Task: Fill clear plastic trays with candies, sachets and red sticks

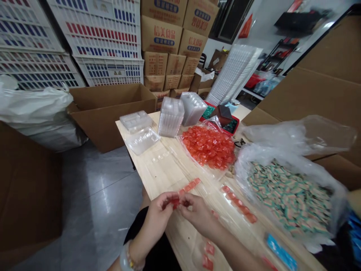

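My left hand (161, 211) and my right hand (199, 215) meet above the front edge of the wooden table, fingers pinched together. Between their fingertips is a small red translucent piece (175, 203), partly covered by the fingers. Just beyond lies a clear plastic tray (174, 186) with a row of red square pieces (191, 185). A second row of red squares (239, 204) sits in another clear tray to the right. More red squares (208, 259) lie near my right forearm. Farther back is a large heap of red pieces (208, 146) on clear plastic.
Stacked clear trays (171, 116) stand at the table's far end. On the right is a plastic bag of small green-and-tan packets (290, 195), near a blue packet (281, 251). A red basket (235, 126) stands behind the heap. Open cardboard boxes (113, 120) and white crates (104, 34) surround the table.
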Demonstrator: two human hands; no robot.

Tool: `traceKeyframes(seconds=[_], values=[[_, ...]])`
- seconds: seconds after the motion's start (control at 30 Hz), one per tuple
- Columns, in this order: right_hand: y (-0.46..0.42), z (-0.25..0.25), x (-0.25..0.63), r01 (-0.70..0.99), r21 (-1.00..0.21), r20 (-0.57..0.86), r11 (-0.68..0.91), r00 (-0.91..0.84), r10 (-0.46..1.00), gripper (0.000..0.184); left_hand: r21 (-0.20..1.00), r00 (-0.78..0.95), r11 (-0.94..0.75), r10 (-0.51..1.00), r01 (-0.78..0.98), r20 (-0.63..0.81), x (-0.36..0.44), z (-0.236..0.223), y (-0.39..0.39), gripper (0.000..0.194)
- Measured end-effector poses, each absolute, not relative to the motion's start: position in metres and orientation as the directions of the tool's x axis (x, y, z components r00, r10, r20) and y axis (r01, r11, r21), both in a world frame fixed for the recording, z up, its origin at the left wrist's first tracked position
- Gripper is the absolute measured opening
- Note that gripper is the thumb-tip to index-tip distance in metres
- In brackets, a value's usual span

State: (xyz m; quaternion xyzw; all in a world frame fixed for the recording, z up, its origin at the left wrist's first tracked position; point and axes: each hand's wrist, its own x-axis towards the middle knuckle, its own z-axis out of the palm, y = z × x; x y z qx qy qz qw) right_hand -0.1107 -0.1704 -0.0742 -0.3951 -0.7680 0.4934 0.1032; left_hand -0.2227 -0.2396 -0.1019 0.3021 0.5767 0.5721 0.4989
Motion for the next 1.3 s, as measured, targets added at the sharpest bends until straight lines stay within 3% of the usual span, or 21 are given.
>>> traceKeyframes(seconds=[0.13,0.27,0.4,0.5,0.57,0.63,0.67,0.73,0.8,0.9,1.07,1.2,1.3], values=[[-0.165,-0.072,-0.112,0.478,-0.824,-0.134,0.303,-0.684,0.717,0.011,0.964,-0.268,0.228,0.929,-0.136,-0.257,-0.229,-0.093,-0.230,0.021],[-0.144,-0.065,-0.117,0.283,-0.853,0.085,0.438,-0.754,0.652,0.016,0.857,-0.163,0.309,0.900,-0.413,-0.404,-0.240,-0.086,-0.215,0.016],[-0.123,-0.058,-0.129,0.229,-0.900,0.042,0.371,-0.801,0.597,0.017,0.737,-0.093,0.316,0.885,-0.597,-0.455,-0.247,-0.086,-0.199,0.031],[-0.106,-0.057,-0.140,0.235,-0.894,0.054,0.381,-0.789,0.612,0.015,0.723,-0.079,0.328,0.881,-0.608,-0.466,-0.259,-0.086,-0.186,0.030],[-0.088,-0.059,-0.152,0.267,-0.852,0.094,0.450,-0.768,0.634,0.014,0.841,-0.161,0.295,0.901,-0.453,-0.403,-0.271,-0.086,-0.178,0.026],[-0.066,-0.066,-0.168,0.343,-0.742,0.155,0.576,-0.748,0.645,0.017,0.979,-0.336,0.194,0.919,-0.064,-0.204,-0.285,-0.089,-0.171,0.029],[-0.053,-0.071,-0.177,0.383,-0.653,0.183,0.653,-0.757,0.627,0.019,0.971,-0.391,0.143,0.919,0.194,-0.057,-0.291,-0.092,-0.167,0.031],[-0.031,-0.084,-0.197,0.417,-0.473,0.199,0.776,-0.808,0.555,0.022,0.777,-0.360,0.095,0.916,0.622,0.176,-0.299,-0.103,-0.161,0.036],[-0.015,-0.099,-0.212,0.385,-0.374,0.165,0.843,-0.868,0.469,0.023,0.560,-0.268,0.099,0.936,0.822,0.229,-0.304,-0.116,-0.157,0.035],[-0.003,-0.116,-0.218,0.321,-0.343,0.119,0.883,-0.917,0.380,0.020,0.416,-0.237,0.133,0.949,0.900,0.208,-0.305,-0.130,-0.155,0.033],[-0.006,-0.124,-0.201,0.249,-0.232,0.083,0.940,-0.958,0.274,0.017,0.383,-0.186,0.101,0.964,0.918,0.191,-0.303,-0.132,-0.153,0.033],[-0.021,-0.115,-0.191,0.324,-0.122,0.084,0.938,-0.938,0.335,0.019,0.370,-0.132,0.048,0.970,0.928,0.206,-0.302,-0.135,-0.154,0.032],[-0.032,-0.102,-0.165,0.418,-0.119,0.185,0.900,-0.882,0.434,0.031,0.373,-0.088,-0.013,0.963,0.928,0.253,-0.304,-0.140,-0.157,0.032]])
